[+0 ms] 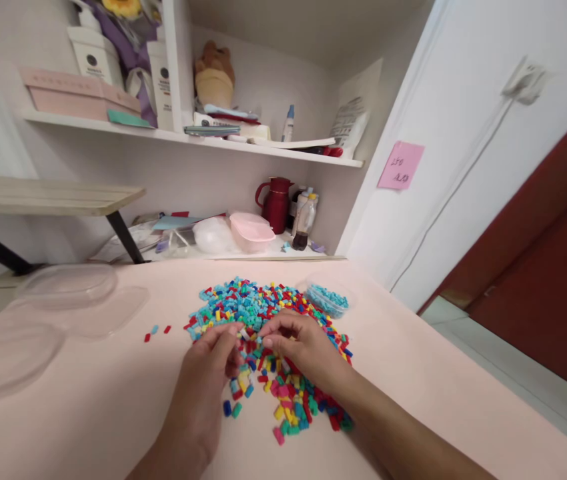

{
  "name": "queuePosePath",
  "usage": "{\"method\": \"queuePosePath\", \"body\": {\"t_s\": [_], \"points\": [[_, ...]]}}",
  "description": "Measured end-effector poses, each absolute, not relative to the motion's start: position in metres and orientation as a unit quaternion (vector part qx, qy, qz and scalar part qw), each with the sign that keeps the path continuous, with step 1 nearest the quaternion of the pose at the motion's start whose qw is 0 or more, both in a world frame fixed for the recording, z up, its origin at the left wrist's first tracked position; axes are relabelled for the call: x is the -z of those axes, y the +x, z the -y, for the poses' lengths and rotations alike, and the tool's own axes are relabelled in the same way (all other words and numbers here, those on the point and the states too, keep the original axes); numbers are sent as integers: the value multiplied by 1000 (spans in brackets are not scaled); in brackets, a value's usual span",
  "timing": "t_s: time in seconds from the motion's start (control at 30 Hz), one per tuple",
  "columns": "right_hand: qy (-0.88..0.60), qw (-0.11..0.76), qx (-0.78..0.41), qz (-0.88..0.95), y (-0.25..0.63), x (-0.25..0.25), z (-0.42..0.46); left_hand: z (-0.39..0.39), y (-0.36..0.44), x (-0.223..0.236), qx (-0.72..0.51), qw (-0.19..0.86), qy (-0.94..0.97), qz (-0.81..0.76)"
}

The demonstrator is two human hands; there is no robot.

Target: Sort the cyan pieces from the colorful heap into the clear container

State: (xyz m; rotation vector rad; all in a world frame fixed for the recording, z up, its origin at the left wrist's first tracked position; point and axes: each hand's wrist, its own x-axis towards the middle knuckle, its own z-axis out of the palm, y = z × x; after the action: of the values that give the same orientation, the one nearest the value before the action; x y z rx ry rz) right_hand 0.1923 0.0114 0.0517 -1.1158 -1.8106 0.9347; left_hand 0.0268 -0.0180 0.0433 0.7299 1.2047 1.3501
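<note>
A spread pile of small toy building bricks in light blue, red, yellow, green and dark blue lies on the pink tabletop. My left hand is over the pile's near left side, thumb and index finger pinched together; a whitish bit shows by the tips, too small to name surely. Facing it from the right, my right hand pinches a small light blue brick at its fingertips. The two hands' fingertips are close but apart. Behind my right hand, a clear plastic tub holds light blue bricks.
Clear plastic containers and lids sit at the table's left. A few stray bricks lie between them and the pile. Along the back stand a pink box, a dark red jug and a bottle, under a white shelf.
</note>
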Motion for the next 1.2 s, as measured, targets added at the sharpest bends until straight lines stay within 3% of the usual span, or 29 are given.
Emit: {"method": "queuePosePath", "body": {"t_s": [0.27, 0.57, 1.0, 1.2], "points": [[-401, 461, -331, 719, 191, -56, -8, 14, 33, -29, -501, 600, 403, -476], [-379, 470, -258, 754, 188, -57, -4, 11, 37, -25, -495, 640, 387, -442], [-354, 468, -328, 740, 189, -57, -6, 18, 37, -38, -504, 635, 369, -455], [-352, 484, -446, 665, 189, -55, -8, 15, 41, -38, -533, 579, 388, -480]]}}
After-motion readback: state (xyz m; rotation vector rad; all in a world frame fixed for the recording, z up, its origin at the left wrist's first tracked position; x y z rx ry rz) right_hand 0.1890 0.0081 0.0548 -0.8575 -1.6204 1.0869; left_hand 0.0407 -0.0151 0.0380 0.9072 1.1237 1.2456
